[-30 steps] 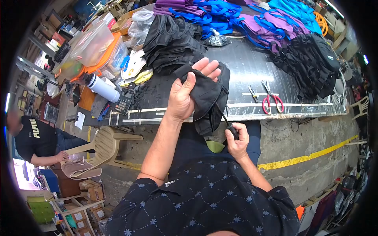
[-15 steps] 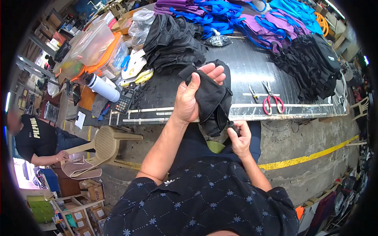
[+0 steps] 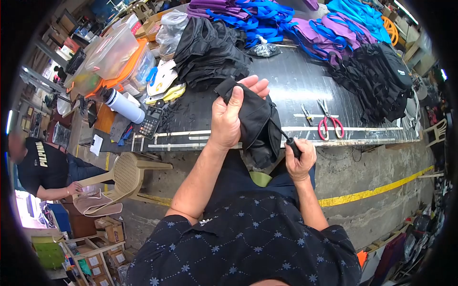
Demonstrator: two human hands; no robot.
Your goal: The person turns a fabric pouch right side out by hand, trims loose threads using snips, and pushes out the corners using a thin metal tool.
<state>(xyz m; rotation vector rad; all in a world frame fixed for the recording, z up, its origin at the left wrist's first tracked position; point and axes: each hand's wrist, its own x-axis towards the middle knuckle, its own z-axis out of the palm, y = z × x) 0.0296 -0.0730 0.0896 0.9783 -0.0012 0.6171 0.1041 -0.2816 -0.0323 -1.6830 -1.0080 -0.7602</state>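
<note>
My left hand (image 3: 228,119) grips a folded black fabric piece (image 3: 254,117) that looks like a pouch, thumb in front and fingertips showing past its upper edge. Its lower part hangs down over my lap, off the table's front edge. In my right hand (image 3: 300,161) is a black-handled tool (image 3: 292,146) with a thin dark shaft, like a screwdriver or an awl. The shaft slants up and left to the fabric's right side; whether its tip is inside the fabric I cannot tell. Red-handled scissors (image 3: 330,125) and small snips (image 3: 307,114) lie on the table to the right.
Black fabric pieces (image 3: 210,52) are stacked on the dark table (image 3: 296,81); black bags (image 3: 377,81) lie at the right. Left are a calculator (image 3: 151,121), a bottle (image 3: 125,107) and plastic bins (image 3: 114,52). A person (image 3: 45,164) stands beside a plastic chair (image 3: 126,176).
My right hand has moved slightly right and up, and the tool's handle and shaft now show beside the fabric. The left hand has barely shifted with the fabric.
</note>
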